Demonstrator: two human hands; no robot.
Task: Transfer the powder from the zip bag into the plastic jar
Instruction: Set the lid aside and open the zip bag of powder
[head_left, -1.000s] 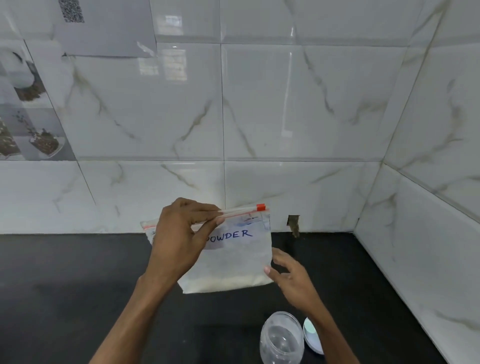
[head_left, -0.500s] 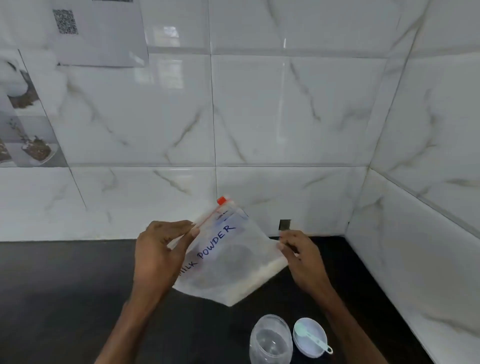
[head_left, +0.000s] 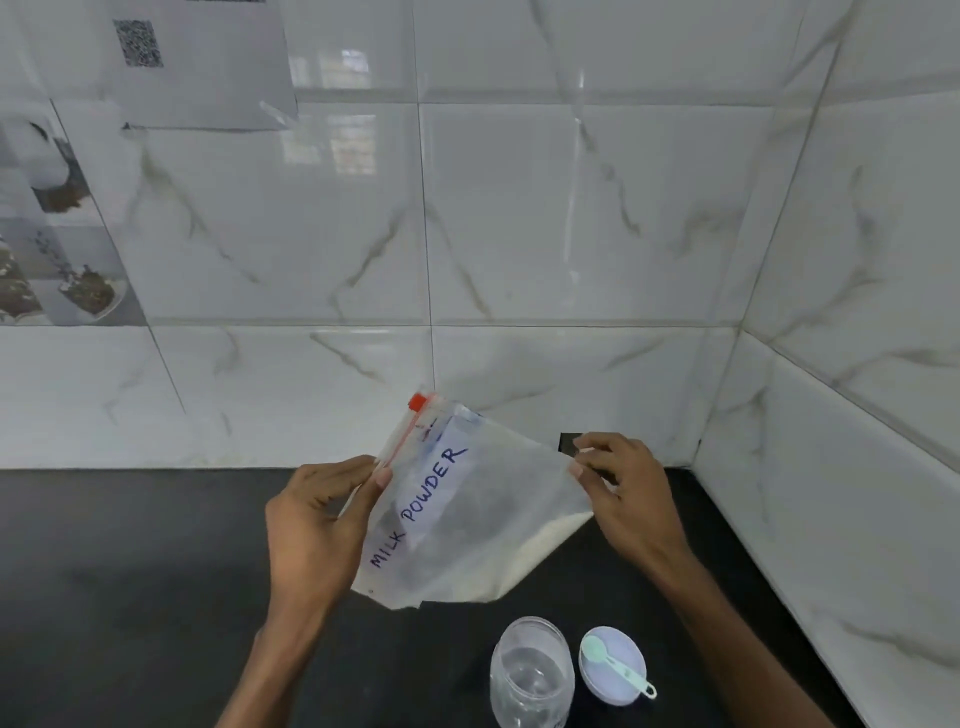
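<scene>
The zip bag (head_left: 483, 525) hangs in the air at lower centre of the frame, tilted so that its zip edge runs up to a red slider (head_left: 417, 401) at its top. A white label on its face reads "MILK POWDER" in blue handwriting. The pale powder (head_left: 540, 551) has gathered along the bag's lower right edge.

The left hand (head_left: 317, 530) is at the bag's left side, its thumb and fingertips pinching the zip edge a little below the slider, with the rest of the bag spreading to the right of the palm. The right hand (head_left: 623, 493) is at the bag's right corner, thumb and forefinger closed on the plastic there; its other fingers are curled behind. The bag is stretched between the two grips, with neither hand under it.

Below the bag, near the bottom edge of the frame, the clear plastic jar (head_left: 532, 675) stands upright and open-mouthed on the black counter (head_left: 130, 571). Just to its right lies a pale round lid (head_left: 597, 680), and a mint-green spoon (head_left: 615, 667) rests across it.

Behind it all rise white marble-patterned wall tiles (head_left: 519, 208), meeting in a corner at the right. A sheet of paper (head_left: 208, 67) with a QR code is stuck at the upper left.
</scene>
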